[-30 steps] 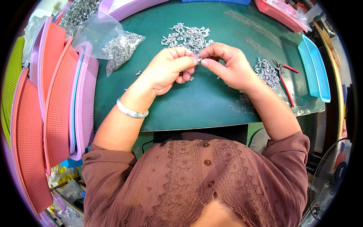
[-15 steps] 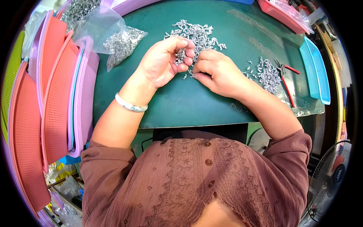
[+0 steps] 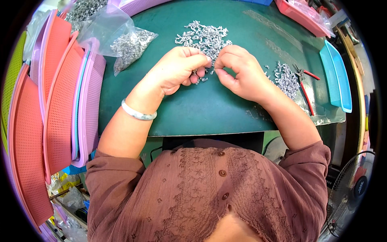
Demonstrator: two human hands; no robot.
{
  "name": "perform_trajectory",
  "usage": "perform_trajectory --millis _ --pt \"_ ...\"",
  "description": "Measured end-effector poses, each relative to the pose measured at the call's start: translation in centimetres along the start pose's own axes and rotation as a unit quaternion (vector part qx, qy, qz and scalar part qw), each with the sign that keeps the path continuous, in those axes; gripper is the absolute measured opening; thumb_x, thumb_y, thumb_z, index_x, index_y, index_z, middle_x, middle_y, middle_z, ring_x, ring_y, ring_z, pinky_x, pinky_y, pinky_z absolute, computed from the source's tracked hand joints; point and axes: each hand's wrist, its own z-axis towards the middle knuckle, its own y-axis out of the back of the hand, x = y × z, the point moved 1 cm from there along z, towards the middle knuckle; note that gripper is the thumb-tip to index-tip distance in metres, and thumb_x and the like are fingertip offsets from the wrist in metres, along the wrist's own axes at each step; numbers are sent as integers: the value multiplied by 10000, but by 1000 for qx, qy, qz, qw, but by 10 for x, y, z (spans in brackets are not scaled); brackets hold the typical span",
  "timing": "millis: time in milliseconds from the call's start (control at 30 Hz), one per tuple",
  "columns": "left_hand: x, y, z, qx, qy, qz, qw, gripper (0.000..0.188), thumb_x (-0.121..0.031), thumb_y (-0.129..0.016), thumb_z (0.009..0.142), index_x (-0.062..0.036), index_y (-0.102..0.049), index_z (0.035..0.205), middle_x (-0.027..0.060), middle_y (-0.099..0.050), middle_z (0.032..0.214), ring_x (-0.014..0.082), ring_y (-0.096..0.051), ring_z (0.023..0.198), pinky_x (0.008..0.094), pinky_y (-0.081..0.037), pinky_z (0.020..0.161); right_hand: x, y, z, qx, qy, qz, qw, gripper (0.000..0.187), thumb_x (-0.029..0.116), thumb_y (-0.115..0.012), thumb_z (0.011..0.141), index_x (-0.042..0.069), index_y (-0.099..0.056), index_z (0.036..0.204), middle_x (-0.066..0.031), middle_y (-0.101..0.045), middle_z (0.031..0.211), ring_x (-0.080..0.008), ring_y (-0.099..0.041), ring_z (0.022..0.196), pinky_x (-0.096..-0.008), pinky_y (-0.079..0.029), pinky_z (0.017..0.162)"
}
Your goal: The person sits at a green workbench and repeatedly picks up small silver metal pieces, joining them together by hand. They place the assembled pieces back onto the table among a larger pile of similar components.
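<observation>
On the green table a pile of small silvery metal parts (image 3: 205,37) spreads just beyond my hands. My left hand (image 3: 181,68), with a pale bangle at the wrist, is curled closed around some of these parts, a few showing between its fingers. Close to its right, my right hand (image 3: 240,72) is closed in a pinch, thumb against fingers; what its tips hold is too small to make out. A few loose parts (image 3: 204,79) lie under the left fingers. A second heap of small silvery parts (image 3: 285,80) sits right of my right hand.
Red-handled pliers (image 3: 305,90) lie beside the right heap, with a blue basket (image 3: 336,76) farther right. A clear bag of metal parts (image 3: 131,48) rests at the back left. Stacked coloured baskets (image 3: 60,109) line the left side; a pink tray (image 3: 302,18) stands back right.
My left hand has turned from palm up to fingers downward, its thumb moving over the parts. My right hand has shifted slightly right and lifted into a pinch beside it.
</observation>
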Motion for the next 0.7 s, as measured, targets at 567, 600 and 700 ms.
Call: perform_trajectory --millis 567,600,700 --pt "2 -7 -2 37 -10 15 999 92 -130 -581 835 -42 -591 814 -10 -533 646 39 -464 497 140 -325 408 -5 8 -2 -1 -116 186 976 73 55 -575 792 1 -600 834 -78 -569 791 -157 -556 709 -263 -447 629" --pt "2 -7 -2 42 -8 14 999 96 -135 -582 838 -42 -591 819 -9 -533 646 40 -464 496 141 -325 407 -6 8 -3 0 -113 188 976 72 57 -577 791 0 -600 830 -76 -569 788 -155 -556 707 -263 -448 630" --pt "3 -5 -1 64 -5 -4 998 110 -149 -584 845 -40 -594 838 -8 -536 649 42 -466 494 142 -325 403 -7 8 -3 5 -116 194 974 73 63 -581 789 -3 -599 817 -74 -570 779 -151 -555 702 -261 -450 636"
